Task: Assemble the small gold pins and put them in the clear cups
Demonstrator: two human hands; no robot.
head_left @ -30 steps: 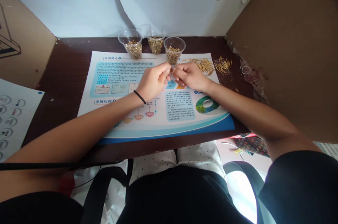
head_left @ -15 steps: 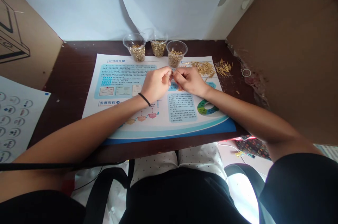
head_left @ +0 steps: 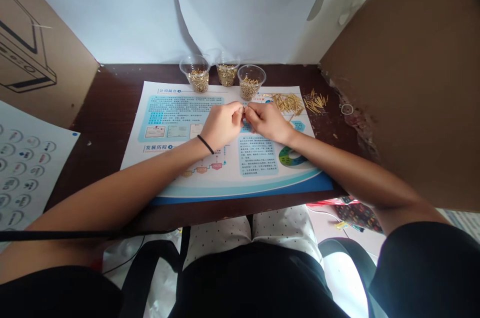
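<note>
My left hand (head_left: 224, 120) and my right hand (head_left: 268, 119) meet over the printed sheet (head_left: 180, 190), fingertips touching. Both are closed in a pinch, and the fingers hide whatever lies between them. Just beyond my hands stands a clear plastic cup (head_left: 250, 89) holding small gold-coloured metal pieces. A pile of thin gold-coloured pins (head_left: 288, 103) lies on the sheet to the right of that cup, close to my right hand. More loose pins (head_left: 316, 103) are scattered on the dark table beside the sheet.
Two more clear cups, a left one (head_left: 197, 81) and a middle one (head_left: 227, 74), hold small gold pieces. White paper (head_left: 247, 13) covers the back wall. Cardboard panels flank the dark table (head_left: 112, 93) on both sides. Another printed sheet (head_left: 41, 158) lies at left; a white ring (head_left: 347, 109) lies at right.
The fingertips of my two hands have come closer together, and the small gold glint between them is now covered. The whole view has shifted slightly, so the cups appear lower.
</note>
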